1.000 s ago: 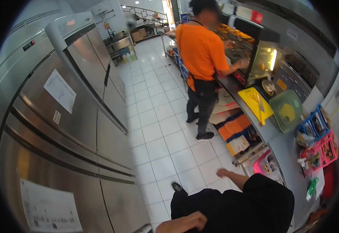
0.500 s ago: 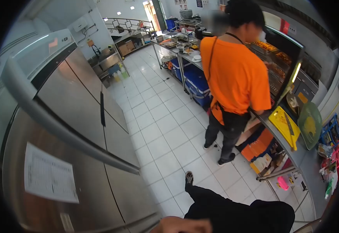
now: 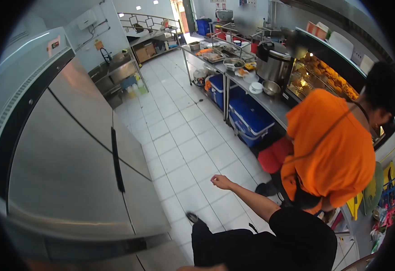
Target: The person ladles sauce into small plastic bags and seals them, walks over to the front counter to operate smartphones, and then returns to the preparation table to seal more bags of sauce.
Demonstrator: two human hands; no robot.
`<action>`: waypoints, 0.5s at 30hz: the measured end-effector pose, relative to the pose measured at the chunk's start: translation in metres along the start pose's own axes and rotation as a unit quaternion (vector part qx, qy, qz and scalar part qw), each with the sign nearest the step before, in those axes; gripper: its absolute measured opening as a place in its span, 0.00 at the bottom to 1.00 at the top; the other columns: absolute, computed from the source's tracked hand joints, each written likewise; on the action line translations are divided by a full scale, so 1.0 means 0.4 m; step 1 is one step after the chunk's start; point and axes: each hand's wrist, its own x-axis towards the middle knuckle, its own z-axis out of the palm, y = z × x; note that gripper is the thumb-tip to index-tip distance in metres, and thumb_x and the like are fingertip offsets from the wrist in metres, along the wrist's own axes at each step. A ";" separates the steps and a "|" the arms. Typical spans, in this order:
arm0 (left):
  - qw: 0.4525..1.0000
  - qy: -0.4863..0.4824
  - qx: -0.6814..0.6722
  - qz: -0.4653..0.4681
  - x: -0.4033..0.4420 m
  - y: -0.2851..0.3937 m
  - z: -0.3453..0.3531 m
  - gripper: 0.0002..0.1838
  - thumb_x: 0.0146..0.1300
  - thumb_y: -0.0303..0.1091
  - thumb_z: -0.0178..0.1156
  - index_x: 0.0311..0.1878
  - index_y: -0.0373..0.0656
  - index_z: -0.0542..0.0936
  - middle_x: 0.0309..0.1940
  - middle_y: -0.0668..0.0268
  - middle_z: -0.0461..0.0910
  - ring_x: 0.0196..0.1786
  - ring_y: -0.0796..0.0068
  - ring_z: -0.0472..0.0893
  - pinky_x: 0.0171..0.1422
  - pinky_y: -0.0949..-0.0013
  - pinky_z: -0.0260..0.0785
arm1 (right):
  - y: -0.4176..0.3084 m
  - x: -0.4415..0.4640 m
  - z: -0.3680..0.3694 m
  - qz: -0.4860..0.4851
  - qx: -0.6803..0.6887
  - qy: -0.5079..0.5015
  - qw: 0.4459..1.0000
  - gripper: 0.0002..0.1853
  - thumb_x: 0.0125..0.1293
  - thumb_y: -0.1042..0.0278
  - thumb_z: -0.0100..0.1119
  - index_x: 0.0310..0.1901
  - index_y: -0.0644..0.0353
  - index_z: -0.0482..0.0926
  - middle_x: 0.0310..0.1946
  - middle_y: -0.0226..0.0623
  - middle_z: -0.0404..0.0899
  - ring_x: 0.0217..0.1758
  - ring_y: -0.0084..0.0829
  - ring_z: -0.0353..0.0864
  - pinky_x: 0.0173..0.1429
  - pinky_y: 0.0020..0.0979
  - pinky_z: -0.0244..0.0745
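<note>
My right hand (image 3: 221, 181) is stretched forward over the white tiled floor (image 3: 179, 140), its fingers curled together with nothing visible in them. It touches nothing. At the bottom edge only a blurred strip of my left hand or forearm (image 3: 202, 268) shows; its fingers are hidden. The steel refrigerator (image 3: 66, 153) stands along my left side. A co-worker in an orange shirt (image 3: 333, 149) bends at the counter on my right, and that person's hands are hidden.
The tiled aisle runs ahead between the refrigerator and a steel counter (image 3: 276, 113). Blue cooler boxes (image 3: 249, 117) sit under the counter. A large pot (image 3: 270, 63) and a lit glass food case (image 3: 326, 74) stand at right. A sink (image 3: 118, 63) is farther back.
I have moved forward past the refrigerator. My right arm has come into view, swung forward. The co-worker now appears farther right and bent over, and more of the counter shows.
</note>
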 end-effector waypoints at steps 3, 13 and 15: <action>0.993 -0.007 0.024 -0.115 -0.097 -0.021 -0.301 0.19 0.72 0.49 0.56 0.54 0.45 0.83 0.72 0.44 0.65 0.60 0.49 0.70 0.63 0.49 0.57 | -0.134 0.210 -0.052 -0.053 0.005 0.000 0.999 0.19 0.71 0.52 0.53 0.50 0.59 0.83 0.45 0.49 0.86 0.50 0.46 0.86 0.55 0.40 0.79; 0.964 -0.230 -0.128 0.048 0.146 0.443 -1.149 0.19 0.69 0.47 0.57 0.46 0.37 0.80 0.55 0.49 0.71 0.53 0.53 0.71 0.58 0.52 0.63 | 0.459 0.038 0.125 0.534 0.000 0.007 0.845 0.14 0.61 0.65 0.55 0.37 0.64 0.87 0.36 0.52 0.86 0.43 0.46 0.88 0.47 0.42 0.81; 0.956 -0.269 -0.115 -0.001 0.189 0.427 -1.316 0.21 0.67 0.48 0.59 0.50 0.37 0.81 0.55 0.48 0.70 0.55 0.50 0.70 0.59 0.50 0.63 | 0.150 -0.184 0.034 0.164 0.118 0.167 0.965 0.14 0.64 0.59 0.60 0.45 0.58 0.85 0.29 0.44 0.83 0.36 0.37 0.86 0.42 0.36 0.79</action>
